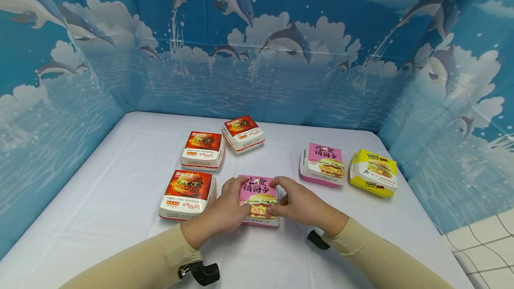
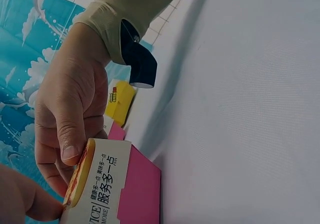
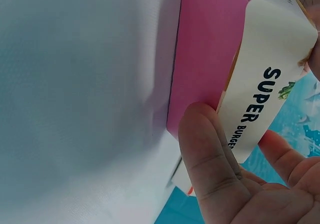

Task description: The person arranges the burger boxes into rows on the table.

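Note:
A pink burger box (image 1: 259,200) with a burger picture on its lid sits on the white table between both hands. My left hand (image 1: 229,204) grips its left side, thumb over the lid's front part. From the right, my right hand (image 1: 301,200) holds it too, with the thumb on the lid and the index finger at the far corner. In the right wrist view, one right-hand finger (image 3: 202,139) lies along the seam between the white lid and the pink base. The lid appears lowered onto the base, with a narrow gap along that seam.
Three red-and-white burger boxes stand left and behind: a near one (image 1: 186,193), one behind it (image 1: 202,148) and a farther one (image 1: 242,134). Another pink box (image 1: 322,164) and a yellow box (image 1: 373,173) stand at the right. A dolphin-print curtain (image 1: 257,79) surrounds the table (image 1: 100,217).

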### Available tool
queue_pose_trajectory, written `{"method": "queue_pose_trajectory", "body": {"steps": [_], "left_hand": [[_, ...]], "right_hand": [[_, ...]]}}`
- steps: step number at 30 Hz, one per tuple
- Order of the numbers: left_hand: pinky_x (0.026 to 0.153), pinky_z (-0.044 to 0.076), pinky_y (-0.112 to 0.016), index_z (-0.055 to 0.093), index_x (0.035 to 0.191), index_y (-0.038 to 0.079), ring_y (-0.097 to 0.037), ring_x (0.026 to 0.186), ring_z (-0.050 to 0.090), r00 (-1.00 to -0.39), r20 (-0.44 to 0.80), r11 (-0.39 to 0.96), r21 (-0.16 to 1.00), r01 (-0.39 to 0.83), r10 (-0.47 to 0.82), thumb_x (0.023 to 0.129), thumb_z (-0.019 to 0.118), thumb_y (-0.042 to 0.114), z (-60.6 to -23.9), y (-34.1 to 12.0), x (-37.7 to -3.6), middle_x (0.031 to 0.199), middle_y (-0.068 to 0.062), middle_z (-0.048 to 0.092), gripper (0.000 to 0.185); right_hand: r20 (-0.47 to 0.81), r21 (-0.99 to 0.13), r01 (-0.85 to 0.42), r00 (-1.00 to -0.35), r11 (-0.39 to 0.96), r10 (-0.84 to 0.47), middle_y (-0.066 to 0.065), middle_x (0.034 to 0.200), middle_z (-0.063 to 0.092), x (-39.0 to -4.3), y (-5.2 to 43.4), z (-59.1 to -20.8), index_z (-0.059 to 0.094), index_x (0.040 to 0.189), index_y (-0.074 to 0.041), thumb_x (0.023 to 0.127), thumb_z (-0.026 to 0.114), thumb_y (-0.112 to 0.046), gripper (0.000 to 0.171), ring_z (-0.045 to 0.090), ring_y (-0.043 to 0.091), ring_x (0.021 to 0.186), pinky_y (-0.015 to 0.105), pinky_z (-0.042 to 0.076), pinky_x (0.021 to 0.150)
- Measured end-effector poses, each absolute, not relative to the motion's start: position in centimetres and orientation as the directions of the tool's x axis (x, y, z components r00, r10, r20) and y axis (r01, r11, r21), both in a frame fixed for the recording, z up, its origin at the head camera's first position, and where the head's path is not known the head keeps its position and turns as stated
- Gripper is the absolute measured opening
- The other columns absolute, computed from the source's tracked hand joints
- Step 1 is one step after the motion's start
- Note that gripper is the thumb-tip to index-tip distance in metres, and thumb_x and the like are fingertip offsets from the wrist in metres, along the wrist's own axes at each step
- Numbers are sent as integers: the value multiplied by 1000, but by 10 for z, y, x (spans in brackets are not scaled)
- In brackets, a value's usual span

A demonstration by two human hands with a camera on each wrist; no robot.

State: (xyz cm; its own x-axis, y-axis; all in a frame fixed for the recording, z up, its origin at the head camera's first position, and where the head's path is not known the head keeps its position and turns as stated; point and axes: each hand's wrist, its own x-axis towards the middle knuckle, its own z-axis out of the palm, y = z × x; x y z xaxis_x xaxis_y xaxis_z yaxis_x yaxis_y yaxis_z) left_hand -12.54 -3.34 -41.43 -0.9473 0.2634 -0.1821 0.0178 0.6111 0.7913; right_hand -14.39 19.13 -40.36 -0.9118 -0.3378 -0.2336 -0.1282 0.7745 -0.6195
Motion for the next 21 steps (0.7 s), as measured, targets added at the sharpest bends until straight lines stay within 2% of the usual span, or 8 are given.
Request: {"method": "queue_pose_trajectory", "body": {"steps": [10, 21], "left_hand": [[122, 34, -63, 33, 162, 10, -42, 147, 41, -947, -190, 631, 776, 18, 261, 93, 63, 18, -413, -35, -125, 170, -23, 21, 75], [121, 34, -65, 33, 161, 11, -43, 148, 40, -948, -184, 639, 769, 26, 260, 93, 63, 18, -414, -35, -126, 170, -23, 21, 75]], "right_hand": [[-228, -620, -133, -912, 773, -340, -3, 100, 66, -143, 191, -403, 54, 140, -21, 85, 89, -39, 67, 61, 14, 81, 31, 54, 71], [-235, -611, -120, -916, 783, -324, -1, 119, 67, -142, 190, -402, 50, 151, -23, 84, 90, -39, 80, 62, 13, 89, 31, 58, 77]]}}
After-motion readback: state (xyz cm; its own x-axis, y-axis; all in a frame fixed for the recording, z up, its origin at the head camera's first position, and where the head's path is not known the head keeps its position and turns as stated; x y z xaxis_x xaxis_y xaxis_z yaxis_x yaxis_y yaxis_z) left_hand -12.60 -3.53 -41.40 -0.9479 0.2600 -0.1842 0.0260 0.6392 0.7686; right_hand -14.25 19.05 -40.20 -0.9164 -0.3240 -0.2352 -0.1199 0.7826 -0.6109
